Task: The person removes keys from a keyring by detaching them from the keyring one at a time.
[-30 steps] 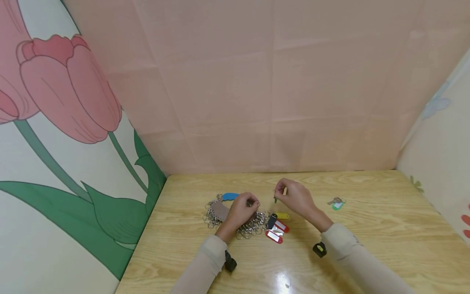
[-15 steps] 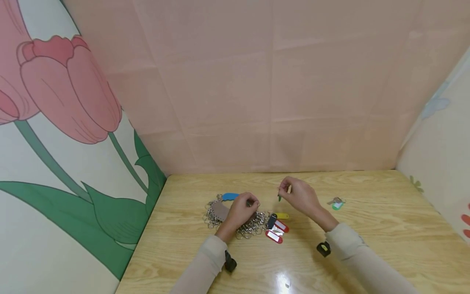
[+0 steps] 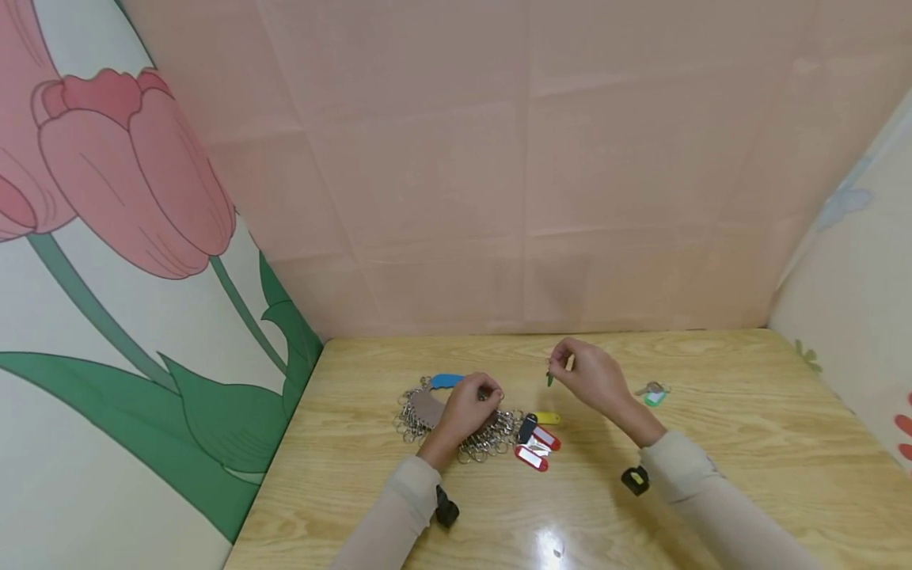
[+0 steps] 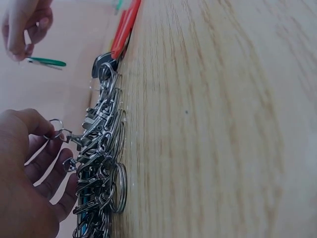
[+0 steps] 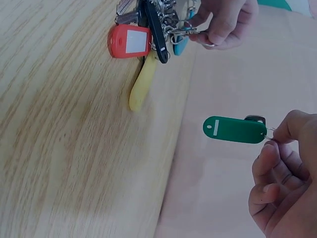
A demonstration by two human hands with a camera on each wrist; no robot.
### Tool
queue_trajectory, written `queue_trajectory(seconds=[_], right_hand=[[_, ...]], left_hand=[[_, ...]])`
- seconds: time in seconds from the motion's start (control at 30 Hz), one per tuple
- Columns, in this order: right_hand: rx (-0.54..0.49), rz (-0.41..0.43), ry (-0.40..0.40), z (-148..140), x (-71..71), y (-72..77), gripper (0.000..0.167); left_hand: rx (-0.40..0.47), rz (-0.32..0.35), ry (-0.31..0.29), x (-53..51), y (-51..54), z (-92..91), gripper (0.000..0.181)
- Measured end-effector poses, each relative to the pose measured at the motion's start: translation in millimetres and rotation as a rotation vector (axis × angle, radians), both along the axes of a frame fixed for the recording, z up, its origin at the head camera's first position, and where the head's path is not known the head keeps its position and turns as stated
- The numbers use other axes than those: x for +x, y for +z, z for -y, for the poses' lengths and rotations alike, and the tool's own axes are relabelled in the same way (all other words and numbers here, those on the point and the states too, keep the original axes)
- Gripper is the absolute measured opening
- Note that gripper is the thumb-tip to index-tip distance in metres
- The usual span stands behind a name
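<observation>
My left hand (image 3: 466, 408) pinches a small metal ring (image 4: 57, 130) on a clasp at the edge of a brown holder (image 3: 426, 409) fringed with several metal clasps and rings. In the right wrist view a green key tag (image 5: 235, 130) hangs by its ring from the thumb and finger of my right hand (image 5: 287, 173), a key head partly showing behind it. That hand is raised above the table, right of the holder. Beside the clasps lie a yellow tag (image 3: 547, 418), a dark tag (image 3: 527, 428) and two red tags (image 3: 531, 457).
Another green tag (image 3: 655, 399) with a key lies farther right on the wooden table (image 3: 741, 443). A blue piece (image 3: 446, 381) shows at the holder's back. A pink-beige cloth wall (image 3: 456, 198) stands behind the table.
My right hand has moved right and slightly away from me, carrying the green tag farther from the left hand. My left hand has stayed in place.
</observation>
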State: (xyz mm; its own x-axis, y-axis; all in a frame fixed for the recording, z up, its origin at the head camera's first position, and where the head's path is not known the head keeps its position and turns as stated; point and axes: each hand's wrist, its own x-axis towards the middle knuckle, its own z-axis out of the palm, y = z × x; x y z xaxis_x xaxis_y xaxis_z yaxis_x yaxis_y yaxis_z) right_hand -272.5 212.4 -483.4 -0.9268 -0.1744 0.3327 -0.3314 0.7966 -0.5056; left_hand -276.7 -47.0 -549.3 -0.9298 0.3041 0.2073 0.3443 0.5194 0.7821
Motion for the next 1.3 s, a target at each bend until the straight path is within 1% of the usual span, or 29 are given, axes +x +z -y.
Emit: queue_trajectory(seconds=[0.53, 0.93, 1.3], right_hand=[[-0.005, 0.009, -0.018, -11.2, 1.0, 1.3, 0.006], [0.001, -0.012, -0.021, -20.6, 1.3, 1.6, 0.004], [0.000, -0.027, -0.034, -27.6, 1.6, -1.9, 0.006]], left_hand=[[-0.027, -0.002, 0.007, 0.0, 1.3, -0.8, 0.007], [-0.027, -0.002, 0.003, 1.1, 1.7, -0.5, 0.007], [-0.011, -0.001, -0.008, 2.1, 0.9, 1.1, 0.007]])
